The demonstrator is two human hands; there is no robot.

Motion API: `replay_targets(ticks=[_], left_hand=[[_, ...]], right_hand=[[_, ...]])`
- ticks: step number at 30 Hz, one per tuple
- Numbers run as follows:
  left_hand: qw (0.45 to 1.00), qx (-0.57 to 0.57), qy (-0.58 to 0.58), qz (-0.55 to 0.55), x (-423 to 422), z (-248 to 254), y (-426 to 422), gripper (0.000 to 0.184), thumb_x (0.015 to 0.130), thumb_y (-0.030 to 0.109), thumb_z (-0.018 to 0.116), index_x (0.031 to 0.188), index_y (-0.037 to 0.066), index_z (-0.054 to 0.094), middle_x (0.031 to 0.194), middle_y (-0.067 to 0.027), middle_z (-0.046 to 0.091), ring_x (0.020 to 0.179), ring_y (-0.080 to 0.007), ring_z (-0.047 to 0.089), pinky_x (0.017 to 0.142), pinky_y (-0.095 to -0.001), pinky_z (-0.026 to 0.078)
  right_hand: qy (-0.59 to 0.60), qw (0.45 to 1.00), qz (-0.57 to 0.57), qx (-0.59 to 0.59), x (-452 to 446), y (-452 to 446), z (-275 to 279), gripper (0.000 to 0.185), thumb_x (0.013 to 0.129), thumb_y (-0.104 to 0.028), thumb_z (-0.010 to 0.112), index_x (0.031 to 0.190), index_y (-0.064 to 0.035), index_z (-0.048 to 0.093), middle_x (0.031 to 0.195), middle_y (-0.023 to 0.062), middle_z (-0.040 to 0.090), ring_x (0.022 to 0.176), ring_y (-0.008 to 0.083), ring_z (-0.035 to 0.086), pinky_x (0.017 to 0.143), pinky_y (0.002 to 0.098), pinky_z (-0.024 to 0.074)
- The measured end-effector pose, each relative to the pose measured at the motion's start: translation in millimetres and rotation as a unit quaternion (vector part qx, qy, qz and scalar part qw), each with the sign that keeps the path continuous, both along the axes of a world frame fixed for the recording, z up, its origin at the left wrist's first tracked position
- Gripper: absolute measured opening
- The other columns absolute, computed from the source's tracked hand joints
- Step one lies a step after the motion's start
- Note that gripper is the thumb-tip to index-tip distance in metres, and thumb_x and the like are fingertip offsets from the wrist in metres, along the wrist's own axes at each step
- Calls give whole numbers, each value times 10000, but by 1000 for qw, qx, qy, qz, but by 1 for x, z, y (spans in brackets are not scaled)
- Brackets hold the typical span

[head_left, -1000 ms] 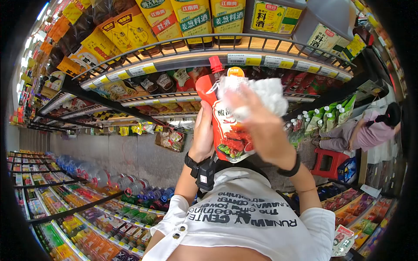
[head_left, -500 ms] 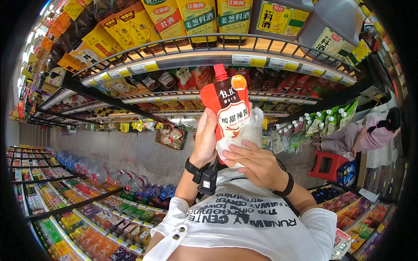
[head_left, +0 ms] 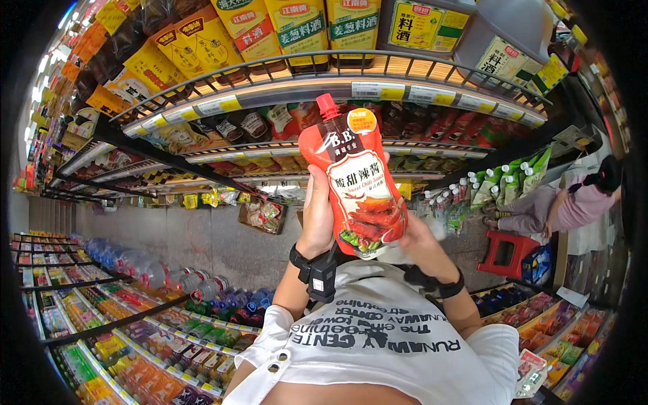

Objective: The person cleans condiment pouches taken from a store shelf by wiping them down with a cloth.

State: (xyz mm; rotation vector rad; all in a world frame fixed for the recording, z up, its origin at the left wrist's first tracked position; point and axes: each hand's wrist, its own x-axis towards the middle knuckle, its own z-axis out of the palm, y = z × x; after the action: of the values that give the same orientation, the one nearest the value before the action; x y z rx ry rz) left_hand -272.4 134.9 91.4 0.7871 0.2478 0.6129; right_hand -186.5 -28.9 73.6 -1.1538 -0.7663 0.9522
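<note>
A red spouted pouch of sweet chili sauce [head_left: 364,182] is tilted slightly left in front of my chest, its printed front facing up at me. My left hand [head_left: 317,219] grips it along its left edge, with most of the fingers hidden behind. By the lower right edge is my right hand [head_left: 430,248], smeared by motion and partly covered by the pouch. A whitish cloth [head_left: 436,227] shows blurred around this hand's fingers. The red screw cap [head_left: 327,106] is on the spout.
Ahead, a wire-railed shelf [head_left: 263,94] carries cooking-wine bottles, with sauce pouches below. Drink shelves [head_left: 162,324] run along the lower left. On the floor stand a cardboard box [head_left: 263,219] and a red stool [head_left: 505,255]. A person in pink [head_left: 580,202] is at the right.
My right hand and the white cloth have moved off the pouch's front to its right edge, uncovering the food picture. The pouch has shifted slightly left and tilted a little more.
</note>
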Motion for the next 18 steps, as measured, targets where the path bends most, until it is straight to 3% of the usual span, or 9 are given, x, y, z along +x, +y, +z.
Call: replay_targets(ticks=[5, 7, 8, 9, 11, 12, 13, 16, 18], left_hand=[[986, 98, 111, 82, 2, -11, 3, 539, 1003, 427, 281, 1395, 57, 280, 1307, -115, 487, 1161, -206, 518, 984, -366, 427], [972, 163, 152, 73, 3, -17, 5, 505, 1009, 385, 306, 1404, 71, 268, 1308, -104, 478, 1165, -188, 508, 983, -355, 425], [965, 194, 168, 60, 3, -20, 4, 502, 1011, 372, 312, 1414, 80, 246, 1316, -108, 470, 1169, -193, 505, 982, -359, 425], [956, 224, 182, 48, 3, -22, 4, 501, 1013, 359, 319, 1424, 89, 225, 1323, -112, 461, 1173, -198, 502, 982, -363, 425], [991, 88, 103, 26, 7, -17, -6, 524, 1010, 369, 325, 1439, 118, 161, 1340, -149, 444, 1196, -259, 492, 975, -399, 432], [992, 99, 81, 19, 8, -12, -8, 586, 993, 448, 312, 1452, 143, 111, 1379, -187, 396, 1226, -328, 461, 969, -444, 439], [992, 99, 81, 19, 9, -9, -9, 586, 993, 448, 312, 1452, 143, 111, 1379, -187, 396, 1226, -328, 461, 969, -444, 439], [999, 3, -11, -30, 14, -4, -10, 775, 897, 672, 264, 1463, 159, 128, 1432, -202, 317, 1257, -381, 413, 940, -482, 467], [998, -15, -39, -42, 15, 4, -11, 807, 879, 692, 283, 1457, 143, 152, 1433, -196, 320, 1256, -381, 413, 924, -481, 480]], right_hand=[[0, 995, -98, -29, -1, 11, 8, 545, 793, -99, 736, 1250, 42, 474, 1156, 77, 585, 1030, 111, 554, 897, 269, 438], [-128, 971, -186, -73, 1, 9, 17, 404, 801, -117, 730, 1134, 26, 552, 1046, 61, 626, 955, 94, 572, 837, 260, 459], [-135, 962, -232, -60, -1, 12, 20, 331, 769, -97, 742, 1046, 5, 594, 952, 83, 646, 845, 120, 598, 748, 265, 468], [-136, 961, -232, -59, -1, 11, 23, 331, 769, -97, 742, 1046, 5, 594, 952, 83, 646, 845, 120, 598, 748, 265, 468], [-444, 857, -256, -51, 1, 8, 27, 337, 724, -75, 749, 1024, -9, 612, 937, 99, 649, 764, 194, 602, 668, 280, 460], [-508, 816, -276, 13, 0, 14, 28, 371, 647, -90, 778, 986, -48, 634, 935, 98, 648, 698, 242, 571, 601, 302, 445], [-508, 816, -276, 13, -1, 13, 28, 371, 647, -90, 778, 986, -48, 634, 935, 98, 648, 698, 242, 571, 601, 302, 445], [-699, 672, -238, 63, -4, 11, 23, 513, 568, -206, 805, 1051, -126, 650, 1010, 45, 642, 679, 186, 560, 584, 284, 461], [-703, 679, -207, 47, -12, 8, 23, 514, 586, -232, 798, 1068, -129, 649, 1041, 37, 632, 685, 179, 571, 576, 278, 464]])
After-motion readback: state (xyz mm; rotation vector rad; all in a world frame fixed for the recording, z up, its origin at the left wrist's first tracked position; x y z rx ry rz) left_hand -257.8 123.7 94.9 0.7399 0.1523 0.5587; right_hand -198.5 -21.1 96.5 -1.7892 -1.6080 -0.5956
